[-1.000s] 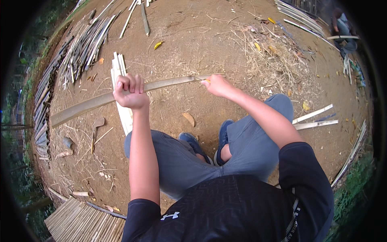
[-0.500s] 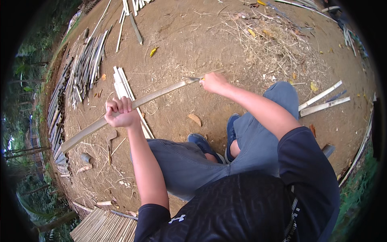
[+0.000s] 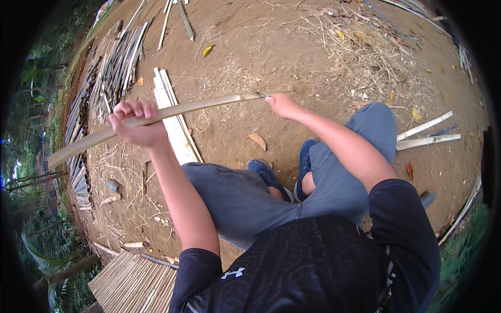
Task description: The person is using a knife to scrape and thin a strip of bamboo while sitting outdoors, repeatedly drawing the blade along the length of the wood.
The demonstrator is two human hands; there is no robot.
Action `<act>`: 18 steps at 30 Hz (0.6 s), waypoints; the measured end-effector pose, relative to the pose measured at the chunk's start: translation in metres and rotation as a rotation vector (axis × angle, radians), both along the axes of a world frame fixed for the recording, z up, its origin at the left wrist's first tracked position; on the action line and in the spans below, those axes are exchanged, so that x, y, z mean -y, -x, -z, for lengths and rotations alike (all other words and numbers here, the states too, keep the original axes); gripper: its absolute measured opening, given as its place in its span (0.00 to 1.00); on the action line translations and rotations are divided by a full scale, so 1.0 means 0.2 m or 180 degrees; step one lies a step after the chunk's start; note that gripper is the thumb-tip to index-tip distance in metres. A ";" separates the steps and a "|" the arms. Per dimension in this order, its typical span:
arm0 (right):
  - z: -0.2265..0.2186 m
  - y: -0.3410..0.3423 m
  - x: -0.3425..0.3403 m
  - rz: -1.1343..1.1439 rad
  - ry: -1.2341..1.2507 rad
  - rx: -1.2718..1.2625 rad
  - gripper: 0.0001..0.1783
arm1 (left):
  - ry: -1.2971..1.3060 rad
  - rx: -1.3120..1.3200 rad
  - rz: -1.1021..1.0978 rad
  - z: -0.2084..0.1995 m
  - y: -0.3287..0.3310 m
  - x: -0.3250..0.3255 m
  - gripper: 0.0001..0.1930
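Note:
A long split bamboo strip (image 3: 203,104) stretches across in front of me, slightly bowed, from the left to beyond my right hand. My left hand (image 3: 136,126) is closed around it toward its left end, fingers curled over the top. My right hand (image 3: 284,106) is a fist at the strip's right part, gripping a knife. Only a short piece of the knife's blade (image 3: 259,95) shows, lying against the strip; the handle is hidden in the fist. A pale cut mark is visible on the strip just left of the blade.
Pale split bamboo pieces (image 3: 176,125) lie by my left knee. Stacked dark bamboo lengths (image 3: 120,65) are at the far left, a slatted bamboo panel (image 3: 130,284) at the lower left. Shavings (image 3: 365,57) litter the ground at the upper right; two split pieces (image 3: 428,141) lie beyond my right knee.
My left hand has moved left and away from me, carrying the strip's left end with it. The strip lies flatter across. My right hand with the knife has shifted slightly right.

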State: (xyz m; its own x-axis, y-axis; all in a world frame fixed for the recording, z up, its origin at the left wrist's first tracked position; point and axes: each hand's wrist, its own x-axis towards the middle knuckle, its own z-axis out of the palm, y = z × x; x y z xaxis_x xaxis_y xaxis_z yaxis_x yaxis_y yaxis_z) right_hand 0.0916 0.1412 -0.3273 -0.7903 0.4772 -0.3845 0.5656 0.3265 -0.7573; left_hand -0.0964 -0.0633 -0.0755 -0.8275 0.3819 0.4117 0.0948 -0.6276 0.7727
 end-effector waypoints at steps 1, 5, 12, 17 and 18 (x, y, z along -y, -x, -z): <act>0.02 0.00 -0.01 0.0069 0.0000 0.0164 0.27 | 0.0128 0.0191 -0.0157 0.04 -0.03 -0.05 0.19; 0.04 0.00 -0.15 0.0138 0.0065 0.0525 0.26 | 0.0514 0.0537 -0.0161 0.29 -0.15 -0.22 0.18; -0.16 -0.03 -0.05 -0.0315 -0.0304 0.0419 0.24 | 0.0243 0.0147 -0.0428 0.24 -0.13 -0.15 0.27; -0.21 0.02 0.23 -0.0698 -0.1134 -0.0276 0.22 | 0.0360 -0.0171 -0.0309 0.16 -0.10 -0.07 0.28; -0.20 0.04 0.27 -0.0519 -0.1013 -0.0144 0.22 | 0.0446 -0.0287 -0.0310 0.16 -0.10 -0.07 0.28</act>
State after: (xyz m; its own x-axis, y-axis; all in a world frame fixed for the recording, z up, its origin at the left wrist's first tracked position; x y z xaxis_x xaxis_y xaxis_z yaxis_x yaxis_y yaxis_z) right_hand 0.0838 0.0878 -0.2877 -0.8787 0.4336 -0.1997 0.4548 0.6332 -0.6263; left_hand -0.0771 -0.0498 -0.1078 -0.8255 0.3605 0.4344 0.2227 -0.4991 0.8375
